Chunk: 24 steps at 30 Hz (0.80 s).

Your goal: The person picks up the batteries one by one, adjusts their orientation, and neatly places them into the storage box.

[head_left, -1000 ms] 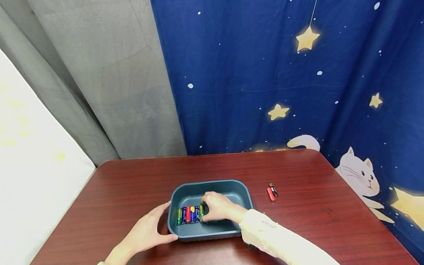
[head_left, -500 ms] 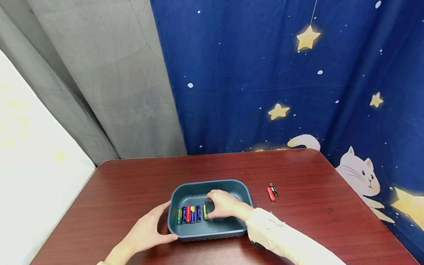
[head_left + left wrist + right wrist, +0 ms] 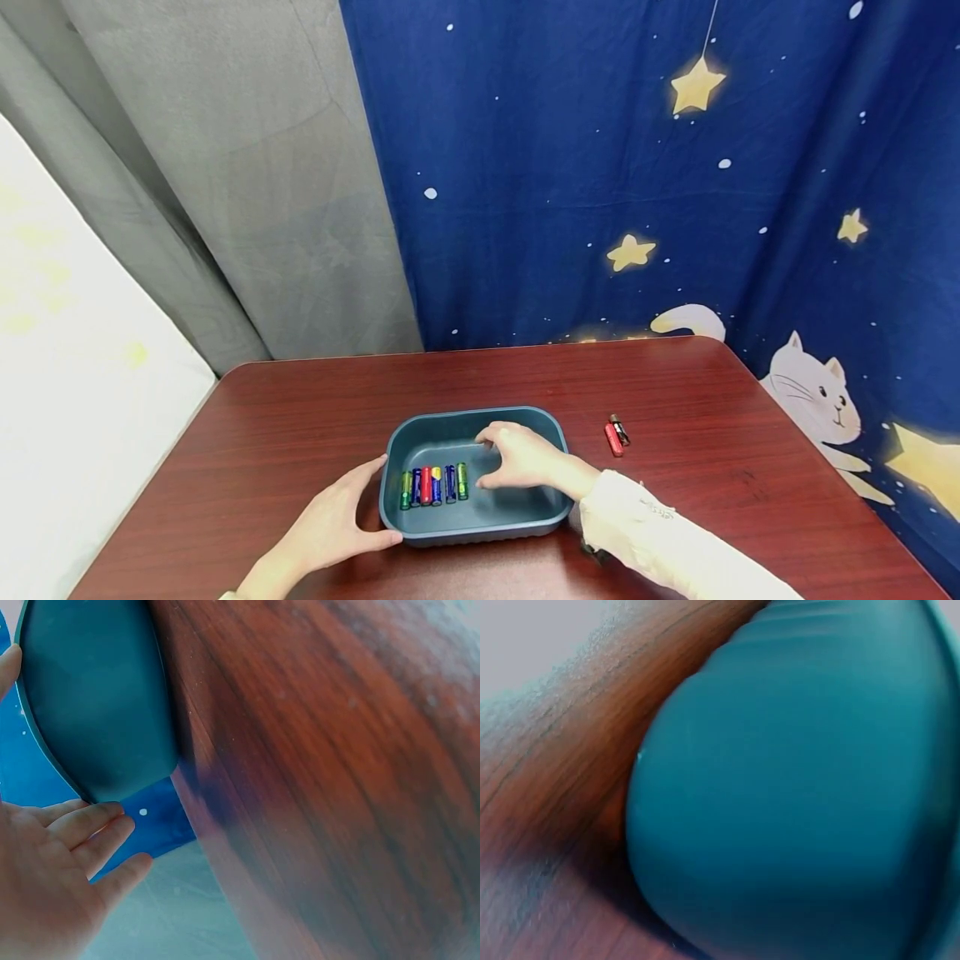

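Observation:
A dark teal bin (image 3: 480, 531) sits on the table with a row of batteries in its left half. From the left, these are a green battery (image 3: 406, 490), a dark blue one (image 3: 416, 487), a red one (image 3: 426, 486), a blue-and-yellow one (image 3: 437, 486), another dark blue one (image 3: 450, 483) and a green-yellow one (image 3: 462, 482). My left hand (image 3: 333, 517) spans the bin's left end, thumb and fingertips at the rim. Just right of the row, inside the bin, my right hand (image 3: 521, 458) holds nothing, thumb and fingers apart. The right wrist view shows only the bin's outer wall (image 3: 780, 787) and table.
Two loose batteries, a red one (image 3: 613, 442) and a black one (image 3: 619, 429), lie side by side on the reddish-brown table (image 3: 315, 400), right of the bin. Grey and blue curtains (image 3: 555, 183) hang behind the table's far edge.
The right hand has shifted the green-yellow battery slightly right, let go of it and drawn away to the right. The left hand stays at the bin's end.

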Each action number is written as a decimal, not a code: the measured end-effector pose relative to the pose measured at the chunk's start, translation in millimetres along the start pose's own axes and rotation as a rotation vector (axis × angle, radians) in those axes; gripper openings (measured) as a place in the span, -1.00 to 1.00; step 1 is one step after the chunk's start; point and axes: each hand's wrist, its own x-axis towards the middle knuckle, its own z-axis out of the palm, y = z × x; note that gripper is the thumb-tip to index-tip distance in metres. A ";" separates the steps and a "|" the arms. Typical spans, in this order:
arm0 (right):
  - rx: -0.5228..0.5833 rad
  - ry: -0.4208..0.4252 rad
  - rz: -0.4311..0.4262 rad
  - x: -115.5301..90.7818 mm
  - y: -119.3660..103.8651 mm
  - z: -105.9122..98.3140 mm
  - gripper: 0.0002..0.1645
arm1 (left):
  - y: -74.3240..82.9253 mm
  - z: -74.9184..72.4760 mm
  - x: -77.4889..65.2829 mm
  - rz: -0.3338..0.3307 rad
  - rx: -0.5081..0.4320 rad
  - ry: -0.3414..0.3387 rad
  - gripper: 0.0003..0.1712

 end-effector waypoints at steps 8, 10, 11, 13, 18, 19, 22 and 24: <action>0.079 0.067 -0.055 -18.6 12.6 -17.9 -0.35 | 1.6 -0.2 0.4 -0.020 -0.009 -0.016 0.11; 0.101 0.065 -0.061 -23.2 15.8 -22.2 -0.37 | 1.7 -0.3 0.1 -0.026 -0.007 -0.018 0.11; 0.111 0.062 -0.065 -25.2 17.6 -24.0 -0.37 | 1.6 -0.3 -0.2 -0.028 -0.005 -0.018 0.11; 0.126 0.065 -0.077 -29.1 21.7 -27.6 -0.38 | 1.7 -0.4 -0.4 -0.030 -0.002 -0.022 0.12; 0.194 0.123 -0.091 -40.1 33.0 -38.1 -0.40 | 2.0 -0.3 -0.6 -0.038 -0.006 -0.032 0.12; 0.200 0.145 -0.092 -42.7 35.6 -40.6 -0.40 | 2.1 -0.5 -0.5 -0.037 -0.007 -0.032 0.11; 0.212 0.218 -0.094 -50.7 45.7 -46.5 -0.41 | 2.2 -1.0 0.1 -0.026 -0.009 -0.026 0.11; 0.205 0.261 -0.087 -55.8 53.4 -50.1 -0.41 | 2.2 -1.4 0.4 -0.019 -0.005 -0.021 0.11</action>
